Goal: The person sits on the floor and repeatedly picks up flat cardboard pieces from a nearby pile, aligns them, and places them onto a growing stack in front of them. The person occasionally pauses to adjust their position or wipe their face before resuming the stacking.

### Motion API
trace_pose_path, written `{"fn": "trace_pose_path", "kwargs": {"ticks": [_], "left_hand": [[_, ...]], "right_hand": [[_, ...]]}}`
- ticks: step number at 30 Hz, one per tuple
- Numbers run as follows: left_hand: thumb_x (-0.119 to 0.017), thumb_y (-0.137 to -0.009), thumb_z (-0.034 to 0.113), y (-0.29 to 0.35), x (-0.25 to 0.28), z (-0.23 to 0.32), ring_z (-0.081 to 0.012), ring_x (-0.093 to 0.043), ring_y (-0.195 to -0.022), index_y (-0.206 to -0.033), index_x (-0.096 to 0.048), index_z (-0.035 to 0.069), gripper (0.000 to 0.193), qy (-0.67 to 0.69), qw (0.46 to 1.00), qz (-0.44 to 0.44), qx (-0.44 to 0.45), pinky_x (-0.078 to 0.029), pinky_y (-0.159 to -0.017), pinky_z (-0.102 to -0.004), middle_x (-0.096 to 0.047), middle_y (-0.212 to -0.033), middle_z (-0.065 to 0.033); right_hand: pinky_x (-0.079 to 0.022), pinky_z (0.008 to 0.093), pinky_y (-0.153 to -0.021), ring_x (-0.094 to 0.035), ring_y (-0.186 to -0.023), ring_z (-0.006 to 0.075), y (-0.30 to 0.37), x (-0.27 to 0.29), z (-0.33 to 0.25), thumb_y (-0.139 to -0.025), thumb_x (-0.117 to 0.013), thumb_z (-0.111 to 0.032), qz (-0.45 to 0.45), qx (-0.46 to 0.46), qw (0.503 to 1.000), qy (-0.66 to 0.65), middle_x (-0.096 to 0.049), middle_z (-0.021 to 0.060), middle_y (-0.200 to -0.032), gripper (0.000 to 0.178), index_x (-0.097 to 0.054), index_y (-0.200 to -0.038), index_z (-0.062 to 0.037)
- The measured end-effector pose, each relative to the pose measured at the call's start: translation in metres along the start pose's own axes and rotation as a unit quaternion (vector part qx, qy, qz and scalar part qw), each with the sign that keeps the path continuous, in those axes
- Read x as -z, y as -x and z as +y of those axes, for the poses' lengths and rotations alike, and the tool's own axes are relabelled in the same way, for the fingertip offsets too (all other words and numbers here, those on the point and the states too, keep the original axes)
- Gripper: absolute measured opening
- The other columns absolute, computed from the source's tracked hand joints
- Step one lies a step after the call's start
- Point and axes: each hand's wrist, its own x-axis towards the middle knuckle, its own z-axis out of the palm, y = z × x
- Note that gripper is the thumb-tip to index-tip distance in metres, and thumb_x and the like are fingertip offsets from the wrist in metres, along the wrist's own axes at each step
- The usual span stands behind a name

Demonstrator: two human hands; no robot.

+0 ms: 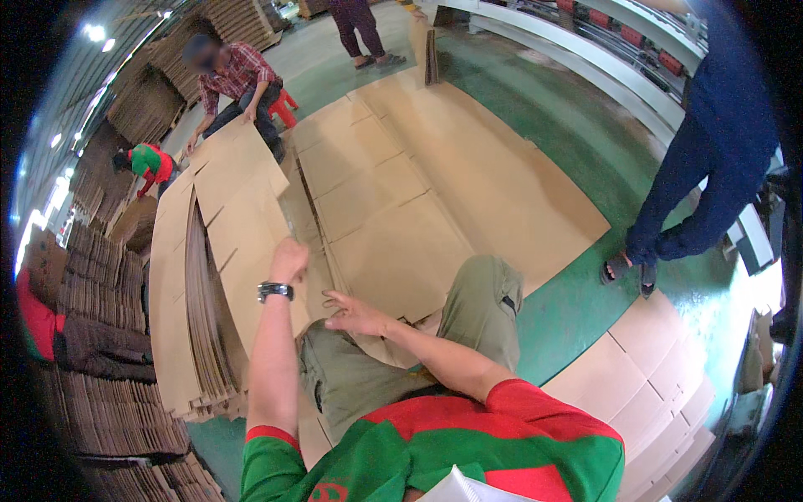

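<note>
A slotted brown cardboard sheet (242, 222) lies tilted over a stack of flat cardboard (205, 309) on my left. My left hand (290, 261), with a dark watch on its wrist, is closed at the sheet's right edge; its fingertips are partly hidden. Lower and to the right, my right hand (355, 316) is open, fingers apart, above my knee and near the same edge. Across from me a seated person (238, 79) in a checked shirt has both hands on the sheet's far end. More large creased cardboard sheets (393, 222) lie flat before me.
A person in dark blue (703, 184) stands at right beside a white machine (577, 54). Another pair of legs (355, 29) stands at the back. Cardboard stacks (117, 410) line the left, with two other people there. More cardboard (644, 376) lies behind my right side.
</note>
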Motion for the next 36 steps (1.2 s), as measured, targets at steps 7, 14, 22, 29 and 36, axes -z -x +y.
{"fn": "trace_pose_path", "kwargs": {"ticks": [7,14,22,29,36], "left_hand": [[-0.058,-0.079,0.019,-0.016,-0.098,0.052,-0.0428,-0.065,-0.080,-0.073,-0.069,-0.005,0.027,-0.203,0.951,-0.056,-0.227,-0.053,-0.070,-0.0490,-0.069,-0.086,-0.0249],[-0.050,-0.092,0.027,0.030,-0.101,0.087,-0.0457,-0.062,-0.103,-0.120,-0.055,-0.009,0.046,0.092,0.994,0.006,-0.058,-0.049,-0.090,-0.0506,-0.065,-0.104,-0.0324],[-0.057,-0.094,0.037,0.060,-0.123,0.047,-0.0412,-0.057,-0.118,-0.133,-0.052,-0.005,0.057,0.221,0.966,0.061,-0.119,-0.043,-0.103,-0.0431,-0.060,-0.121,-0.0314],[-0.063,-0.089,0.047,0.074,-0.134,-0.071,-0.0415,-0.043,-0.133,-0.137,-0.050,0.000,0.069,-0.024,0.981,0.152,0.116,-0.035,-0.109,-0.0526,-0.049,-0.138,-0.0310],[-0.067,-0.088,0.037,0.079,-0.194,-0.144,-0.0324,-0.065,-0.104,-0.126,-0.055,-0.012,0.063,0.358,0.867,-0.030,0.345,-0.052,-0.089,-0.0388,-0.064,-0.119,-0.0257]], "right_hand": [[-0.052,0.0363,-0.086,-0.063,-0.101,0.0200,0.011,0.031,0.004,-0.092,-0.068,-0.026,0.215,0.022,0.975,0.045,-0.063,0.0121,-0.121,0.060,-0.045,-0.143,-0.0063],[-0.052,0.0324,-0.070,-0.064,-0.080,0.0162,0.003,0.064,0.027,-0.095,-0.061,-0.024,0.268,0.005,0.954,0.130,-0.068,0.0071,-0.088,0.030,-0.064,-0.113,0.0002],[-0.052,0.0325,-0.061,-0.063,-0.076,0.0182,0.017,0.082,0.021,-0.096,-0.054,-0.020,0.372,-0.055,0.926,-0.025,-0.064,0.0100,-0.093,0.027,-0.059,-0.110,0.0020],[-0.053,0.0335,-0.064,-0.064,-0.079,0.0188,0.017,0.118,0.016,-0.093,-0.056,-0.020,0.510,-0.037,0.849,-0.132,-0.063,0.0090,-0.097,0.024,-0.058,-0.106,0.0005],[-0.048,0.0367,-0.061,-0.060,-0.071,0.0191,0.015,0.134,0.015,-0.090,-0.058,-0.019,0.562,0.012,0.818,-0.121,-0.060,0.0063,-0.089,0.022,-0.058,-0.101,-0.0004]]}}
